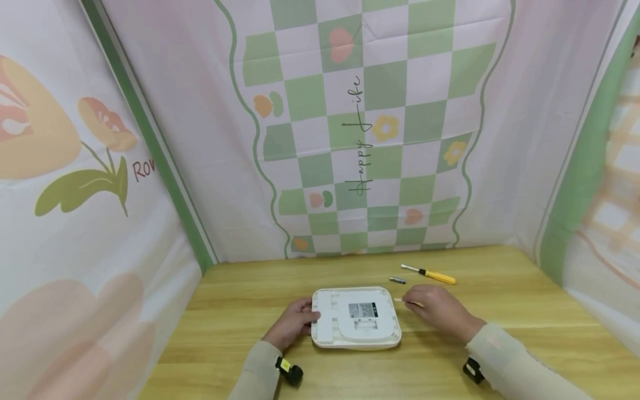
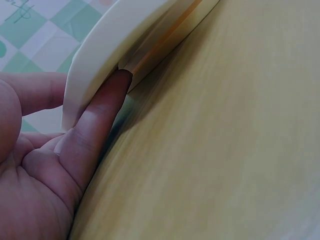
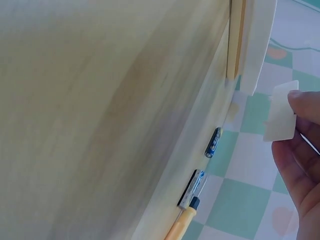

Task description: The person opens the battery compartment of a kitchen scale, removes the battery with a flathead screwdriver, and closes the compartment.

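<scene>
A flat white square device (image 1: 366,300) with rounded corners lies face down on the table. Its underside shows a printed label and a small open recess (image 1: 366,324). My left hand (image 1: 294,322) grips its left edge; in the left wrist view that hand (image 2: 55,155) has a finger tucked under the raised rim (image 2: 95,55). To the right of the device, my right hand (image 1: 440,308) pinches a small, thin white cover (image 1: 398,300). The right wrist view shows the cover (image 3: 281,112) between the thumb and fingers of that hand (image 3: 305,150), apart from the device (image 3: 257,45).
Behind the right hand lies a screwdriver (image 1: 440,276) with a yellow handle. Small batteries (image 1: 397,280) lie to its left; the right wrist view shows one battery (image 3: 213,143) and another (image 3: 192,189) beside the screwdriver. A patterned cloth (image 1: 350,139) hangs along the table's back edge.
</scene>
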Demonstrator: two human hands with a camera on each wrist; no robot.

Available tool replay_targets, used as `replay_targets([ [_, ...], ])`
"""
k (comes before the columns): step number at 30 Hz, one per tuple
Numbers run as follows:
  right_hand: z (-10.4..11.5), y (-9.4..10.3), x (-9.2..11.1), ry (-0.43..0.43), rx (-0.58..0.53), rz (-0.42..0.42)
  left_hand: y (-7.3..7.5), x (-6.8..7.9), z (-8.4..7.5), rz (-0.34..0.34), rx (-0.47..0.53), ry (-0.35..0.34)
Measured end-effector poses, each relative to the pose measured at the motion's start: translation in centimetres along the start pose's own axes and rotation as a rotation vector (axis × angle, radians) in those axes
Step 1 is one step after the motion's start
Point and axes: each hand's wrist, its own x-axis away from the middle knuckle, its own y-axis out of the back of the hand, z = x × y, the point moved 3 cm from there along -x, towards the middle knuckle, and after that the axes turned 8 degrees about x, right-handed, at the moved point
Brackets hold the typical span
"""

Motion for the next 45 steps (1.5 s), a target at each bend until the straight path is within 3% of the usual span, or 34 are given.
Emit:
replay_targets([
  [7,0.8,-0.1,-0.3,0.033,-0.008,-0.058,0.1,0.0,0.0,-0.002,-0.008,0.000],
  [31,3.4,-0.3,-1.0,0.119,-0.047,-0.078,-0.1,0.3,-0.2,-0.011,-0.011,0.008],
  [45,5.2,-0.6,-1.6,0.147,-0.080,-0.029,-0.1,0.2,0.0,-0.003,-0.011,-0.006],
])
